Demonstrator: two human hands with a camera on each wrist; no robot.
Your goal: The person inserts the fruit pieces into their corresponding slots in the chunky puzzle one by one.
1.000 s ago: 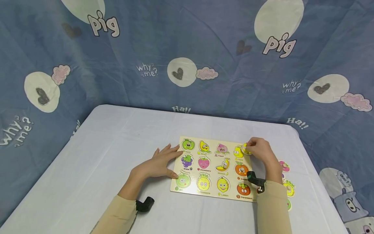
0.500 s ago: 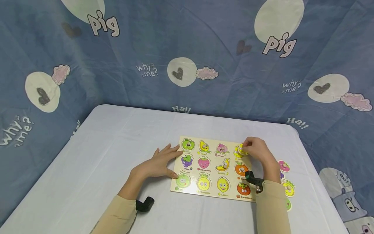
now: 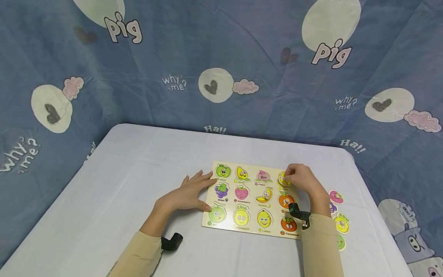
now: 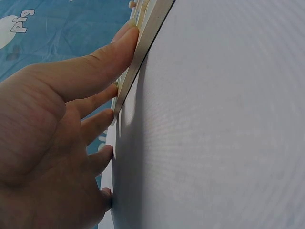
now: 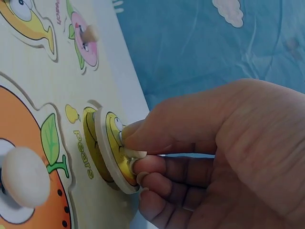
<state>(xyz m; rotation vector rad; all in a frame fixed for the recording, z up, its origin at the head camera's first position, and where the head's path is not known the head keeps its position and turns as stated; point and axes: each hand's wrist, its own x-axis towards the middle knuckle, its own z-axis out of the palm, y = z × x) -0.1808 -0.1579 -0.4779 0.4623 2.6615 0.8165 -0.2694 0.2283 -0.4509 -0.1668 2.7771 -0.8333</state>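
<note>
The right hand [image 3: 304, 178] is pinching a yellow piece [image 5: 114, 139] over the pears spot [image 5: 89, 136]. Only its wrist view is showing the piece's knob [image 5: 136, 153]. The left hand [image 3: 188, 193], fingers apart, is touching the board [image 3: 252, 209].

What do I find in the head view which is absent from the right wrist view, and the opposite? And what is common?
Only the head view shows the left hand touching the left edge of the board, and loose pieces beside it, such as the pineapple piece.

Only the right wrist view shows the pale knob pinched under the thumb.

Both show the right hand holding a yellow piece at the pear's place, the orange piece and the peach piece.
</note>
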